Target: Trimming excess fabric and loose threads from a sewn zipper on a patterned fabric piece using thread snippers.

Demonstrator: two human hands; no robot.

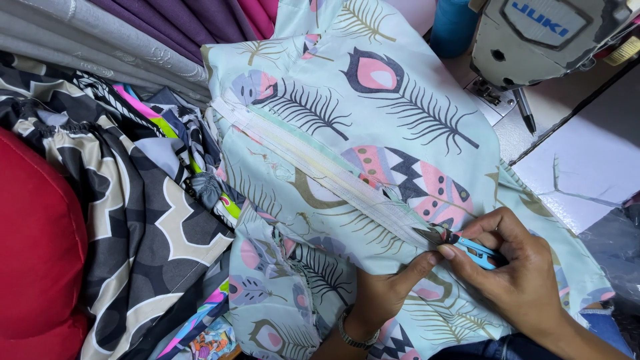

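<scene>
While the pale mint fabric with a feather print (373, 133) lies spread across the person's lap and the tabletop (587, 167), both hands work at its lower right part. A white zipper (320, 163) is sewn into this fabric and runs slantwise from the upper left down to the hands. The right hand (520, 273) holds small blue thread snips (460, 245); its fingers are closed around the blue handle, and the dark blades point left, touching the fabric at the lower end of the zipper. The left hand (383, 293) comes from below, with a metal wristwatch (352, 333) on the wrist. Its fingers press on the fabric just beside the blades, and the thumb lies stretched toward the right hand; I cannot tell if it pinches a thread.

On the left of the feather fabric lies a pile of other cloths: a dark grey one with a cream lattice pattern (133, 220), and under it some pieces with bright green and pink stripes. A red cushion (37, 253) fills the left edge. Grey and purple folded cloths (133, 33) lie at the top left. At the top right stands a cream-coloured sewing machine (547, 40), with a blue thread cone (453, 27) near it.
</scene>
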